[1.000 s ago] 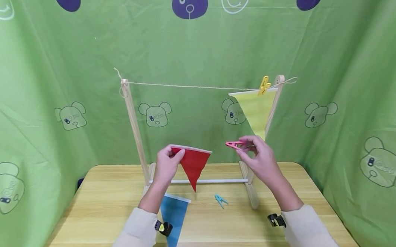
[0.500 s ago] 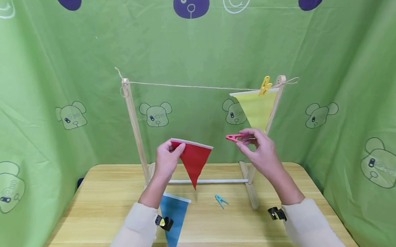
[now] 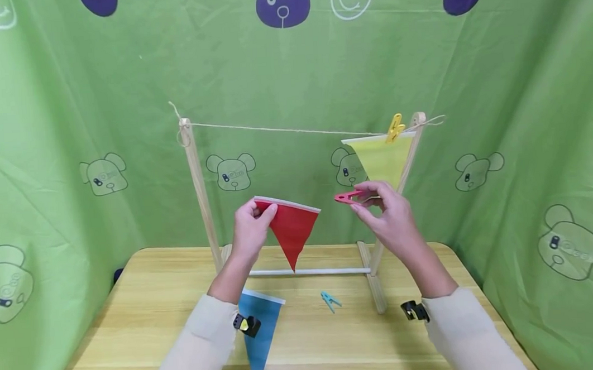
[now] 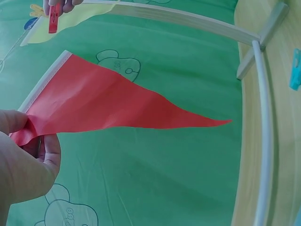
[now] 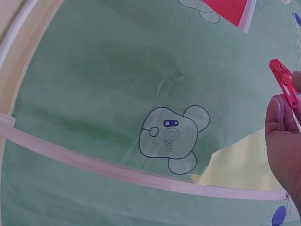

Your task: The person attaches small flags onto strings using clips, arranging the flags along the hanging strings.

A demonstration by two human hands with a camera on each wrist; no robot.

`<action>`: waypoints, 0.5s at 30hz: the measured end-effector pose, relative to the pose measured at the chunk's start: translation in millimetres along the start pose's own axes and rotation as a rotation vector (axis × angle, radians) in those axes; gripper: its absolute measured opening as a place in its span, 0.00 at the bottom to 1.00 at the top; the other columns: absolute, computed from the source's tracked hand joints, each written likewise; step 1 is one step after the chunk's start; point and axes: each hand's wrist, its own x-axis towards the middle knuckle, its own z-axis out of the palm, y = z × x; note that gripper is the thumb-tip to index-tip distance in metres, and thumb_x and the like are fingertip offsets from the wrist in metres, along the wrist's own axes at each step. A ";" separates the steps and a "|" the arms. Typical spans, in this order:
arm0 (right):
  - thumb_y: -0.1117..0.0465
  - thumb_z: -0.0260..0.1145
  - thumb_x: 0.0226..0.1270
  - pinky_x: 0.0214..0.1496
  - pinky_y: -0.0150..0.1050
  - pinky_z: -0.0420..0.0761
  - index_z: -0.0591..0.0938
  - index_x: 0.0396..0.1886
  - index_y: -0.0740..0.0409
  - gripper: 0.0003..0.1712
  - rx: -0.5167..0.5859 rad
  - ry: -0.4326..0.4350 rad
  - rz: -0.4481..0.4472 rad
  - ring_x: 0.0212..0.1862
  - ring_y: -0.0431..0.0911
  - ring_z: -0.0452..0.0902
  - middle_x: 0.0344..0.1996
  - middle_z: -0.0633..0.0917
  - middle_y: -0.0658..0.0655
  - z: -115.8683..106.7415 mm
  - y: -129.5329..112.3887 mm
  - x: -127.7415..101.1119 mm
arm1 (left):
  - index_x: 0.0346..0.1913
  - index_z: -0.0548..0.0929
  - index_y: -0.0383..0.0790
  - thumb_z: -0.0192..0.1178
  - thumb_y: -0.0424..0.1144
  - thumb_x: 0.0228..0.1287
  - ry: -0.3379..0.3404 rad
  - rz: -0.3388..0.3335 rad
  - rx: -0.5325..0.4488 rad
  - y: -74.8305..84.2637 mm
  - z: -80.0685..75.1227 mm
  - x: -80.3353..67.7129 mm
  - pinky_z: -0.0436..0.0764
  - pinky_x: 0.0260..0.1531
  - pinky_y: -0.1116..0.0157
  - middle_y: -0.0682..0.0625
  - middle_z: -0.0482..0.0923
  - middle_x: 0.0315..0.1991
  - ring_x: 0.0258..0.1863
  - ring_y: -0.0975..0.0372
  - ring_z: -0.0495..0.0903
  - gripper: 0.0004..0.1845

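Note:
My left hand pinches a red triangular pennant by the left end of its white top edge, and the point hangs down. In my right hand a red clothespin is pinched between thumb and fingers, its nose toward the pennant. The two hands are apart, both below a string tied between two wooden posts. A yellow pennant hangs at the string's right end under a yellow clothespin; my right hand overlaps its lower tip in the head view.
On the wooden table lie a blue pennant, partly behind my left sleeve, and a light blue clothespin. The stand's left post, right post and white bottom rod frame the space. A green curtain hangs behind.
Both hands have risen toward the string, the left with the red pennant and the right with the red clothespin. The grips look the same.

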 end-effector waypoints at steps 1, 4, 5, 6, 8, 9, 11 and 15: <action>0.72 0.74 0.63 0.51 0.22 0.81 0.80 0.56 0.65 0.22 0.000 0.000 -0.002 0.46 0.48 0.82 0.48 0.85 0.61 -0.5 -1.3 1.5 | 0.47 0.84 0.32 0.64 0.33 0.72 0.000 0.001 -0.002 1.7 0.3 0.4 0.85 0.41 0.66 0.38 0.85 0.42 0.38 0.57 0.82 0.07; 0.71 0.74 0.64 0.51 0.21 0.81 0.80 0.56 0.66 0.21 0.005 0.007 -0.012 0.45 0.50 0.83 0.47 0.85 0.61 -2.1 -5.0 6.1 | 0.46 0.84 0.31 0.64 0.33 0.72 0.000 0.008 -0.013 5.8 1.2 2.8 0.85 0.41 0.66 0.39 0.85 0.42 0.38 0.58 0.82 0.07; 0.71 0.74 0.64 0.51 0.22 0.81 0.80 0.56 0.66 0.21 0.006 0.009 -0.017 0.45 0.50 0.83 0.47 0.85 0.61 -2.7 -6.1 7.6 | 0.46 0.84 0.31 0.64 0.33 0.72 -0.001 0.008 -0.016 6.9 1.6 3.7 0.85 0.41 0.67 0.39 0.85 0.41 0.38 0.58 0.82 0.07; 0.70 0.74 0.64 0.51 0.21 0.81 0.81 0.55 0.65 0.21 0.007 0.010 -0.023 0.46 0.50 0.83 0.47 0.85 0.61 -3.1 -6.6 9.1 | 0.46 0.84 0.31 0.64 0.33 0.72 -0.002 0.010 -0.023 7.8 1.9 4.6 0.85 0.41 0.67 0.40 0.85 0.41 0.38 0.58 0.82 0.07; 0.70 0.75 0.63 0.51 0.23 0.82 0.82 0.55 0.64 0.20 0.006 0.010 -0.030 0.46 0.51 0.84 0.47 0.86 0.60 -4.0 -7.9 12.4 | 0.46 0.84 0.31 0.64 0.32 0.72 -0.001 0.013 -0.035 10.1 2.6 6.1 0.85 0.41 0.68 0.41 0.85 0.40 0.38 0.59 0.82 0.07; 0.70 0.75 0.64 0.51 0.23 0.82 0.82 0.55 0.64 0.20 0.002 0.007 -0.031 0.46 0.51 0.84 0.47 0.86 0.60 -4.5 -8.8 14.2 | 0.46 0.84 0.31 0.64 0.32 0.71 0.000 0.011 -0.041 11.1 3.1 6.9 0.85 0.40 0.68 0.41 0.85 0.40 0.37 0.59 0.82 0.07; 0.69 0.74 0.64 0.51 0.23 0.82 0.82 0.55 0.64 0.20 -0.001 -0.001 -0.034 0.46 0.50 0.83 0.47 0.86 0.59 -5.4 -10.1 17.4 | 0.46 0.84 0.31 0.64 0.32 0.72 0.002 0.011 -0.047 13.0 3.9 8.4 0.85 0.40 0.68 0.42 0.84 0.39 0.37 0.59 0.82 0.07; 0.69 0.74 0.64 0.51 0.22 0.81 0.82 0.57 0.64 0.21 0.002 -0.005 -0.039 0.46 0.50 0.83 0.47 0.85 0.60 -7.7 -13.1 22.8 | 0.46 0.84 0.30 0.64 0.32 0.72 0.004 0.016 -0.048 16.8 5.4 11.1 0.85 0.40 0.68 0.42 0.84 0.39 0.37 0.59 0.81 0.07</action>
